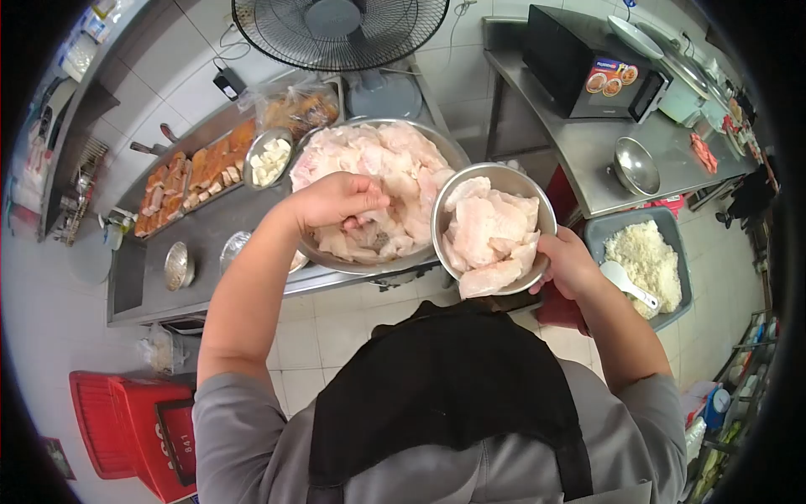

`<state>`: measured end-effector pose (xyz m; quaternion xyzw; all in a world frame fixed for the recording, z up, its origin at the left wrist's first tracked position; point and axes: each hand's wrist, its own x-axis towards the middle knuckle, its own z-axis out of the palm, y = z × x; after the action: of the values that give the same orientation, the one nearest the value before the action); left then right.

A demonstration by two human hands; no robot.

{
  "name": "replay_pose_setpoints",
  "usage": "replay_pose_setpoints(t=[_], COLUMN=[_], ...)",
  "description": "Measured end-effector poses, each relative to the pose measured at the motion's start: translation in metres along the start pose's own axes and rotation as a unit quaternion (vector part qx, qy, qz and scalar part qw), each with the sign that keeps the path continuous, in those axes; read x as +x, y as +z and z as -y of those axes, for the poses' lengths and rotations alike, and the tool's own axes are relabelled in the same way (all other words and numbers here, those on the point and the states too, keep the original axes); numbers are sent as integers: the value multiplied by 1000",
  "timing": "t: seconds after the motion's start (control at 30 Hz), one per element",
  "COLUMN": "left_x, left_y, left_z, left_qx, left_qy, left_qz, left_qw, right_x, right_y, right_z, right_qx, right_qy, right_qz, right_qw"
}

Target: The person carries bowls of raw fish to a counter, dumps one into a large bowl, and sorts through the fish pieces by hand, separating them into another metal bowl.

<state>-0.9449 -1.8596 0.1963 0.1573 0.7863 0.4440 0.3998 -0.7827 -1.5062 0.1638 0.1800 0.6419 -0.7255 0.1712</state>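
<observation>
The left hand (pixel 357 202) is over the big bowl (pixel 365 268) of pale raw meat (pixel 386 147), fingers curled in; I can't tell if it has a piece. The right hand (pixel 567 262) grips the side of a small metal bowl (pixel 547 217) with more meat in it. Floor tiles (pixel 306 336) show between the person and the worktop's (pixel 210 225) front edge.
</observation>
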Motion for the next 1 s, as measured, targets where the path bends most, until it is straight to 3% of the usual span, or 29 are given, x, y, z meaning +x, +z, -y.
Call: replay_pose_setpoints(t=[0.17,0.2,0.33,0.43,0.47,0.57,0.6,0.7,0.77,0.83,1.0], left_x=[-14,-11,-6,2,-2,-37,-48,-50,-47,-34,-11], left_y=[38,37,61,69,69,42,37,30,31,32,27], left_z=[-51,-58,-97,-107,-106,-111,-115,-59,-19,10,3], left_qx=[-34,-3,57,230,217,408,468,596,596,550,457], left_qy=[39,43,138,202,225,142,4,-133,-155,-108,-106], left_qz=[-166,-115,-85,-52,-63,-169,-159,-108,-76,-82,-39], left_qw=[985,992,985,951,948,886,869,785,784,824,882], right_x=[7,7,9,6,7,7,9,8,9,11,12], right_y=[-3,-3,0,5,4,1,-1,0,-1,-2,-1], right_z=[-1,-2,0,1,1,1,-1,-3,-3,-4,-4], right_qx=[6,7,2,15,18,14,13,25,28,30,26], right_qy=[-7,-8,-16,-20,-18,-18,-20,-19,-25,-19,-14], right_qz=[27,17,7,-8,-7,24,20,16,21,30,26], right_qw=[1000,1000,1000,1000,1000,999,1000,999,999,999,999])
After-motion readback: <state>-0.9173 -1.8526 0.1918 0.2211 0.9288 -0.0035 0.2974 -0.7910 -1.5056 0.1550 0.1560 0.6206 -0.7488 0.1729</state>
